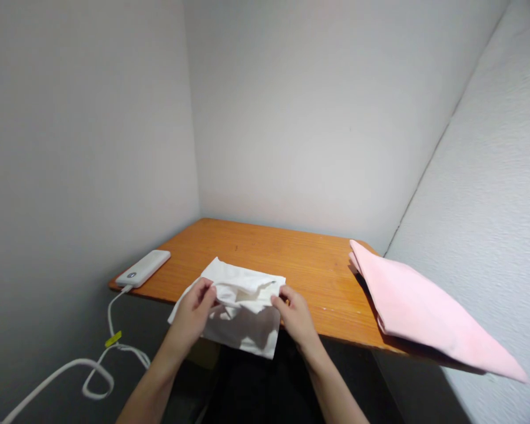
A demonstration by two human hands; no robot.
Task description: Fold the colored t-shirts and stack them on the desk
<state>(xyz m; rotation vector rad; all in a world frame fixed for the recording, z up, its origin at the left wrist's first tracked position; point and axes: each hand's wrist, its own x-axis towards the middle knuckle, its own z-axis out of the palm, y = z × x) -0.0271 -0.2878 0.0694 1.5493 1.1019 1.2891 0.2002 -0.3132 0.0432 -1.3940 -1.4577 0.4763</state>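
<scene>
A thin white cloth (242, 333) lies over the front edge of the table, its near part hanging down past the wood. Its upper layer is bunched and gapes in a fold between my two hands; whether it is one folded sheet or a pouch, I cannot tell. My left hand (193, 309) is closed, thumb and fingers pinching the cloth at the left of this gap. On the other side my right hand (295, 315) pinches the cloth's right edge between thumb and fingers. Some fingertips of both hands are hidden in or behind the fabric.
A white power bank (145, 268) rests at the table's left corner, with a white cable (110, 312) dropping from it and looping below. Folded pink fabric (417, 300) covers the right end of the wooden table (265, 244) and overhangs it. Walls stand behind and on both sides.
</scene>
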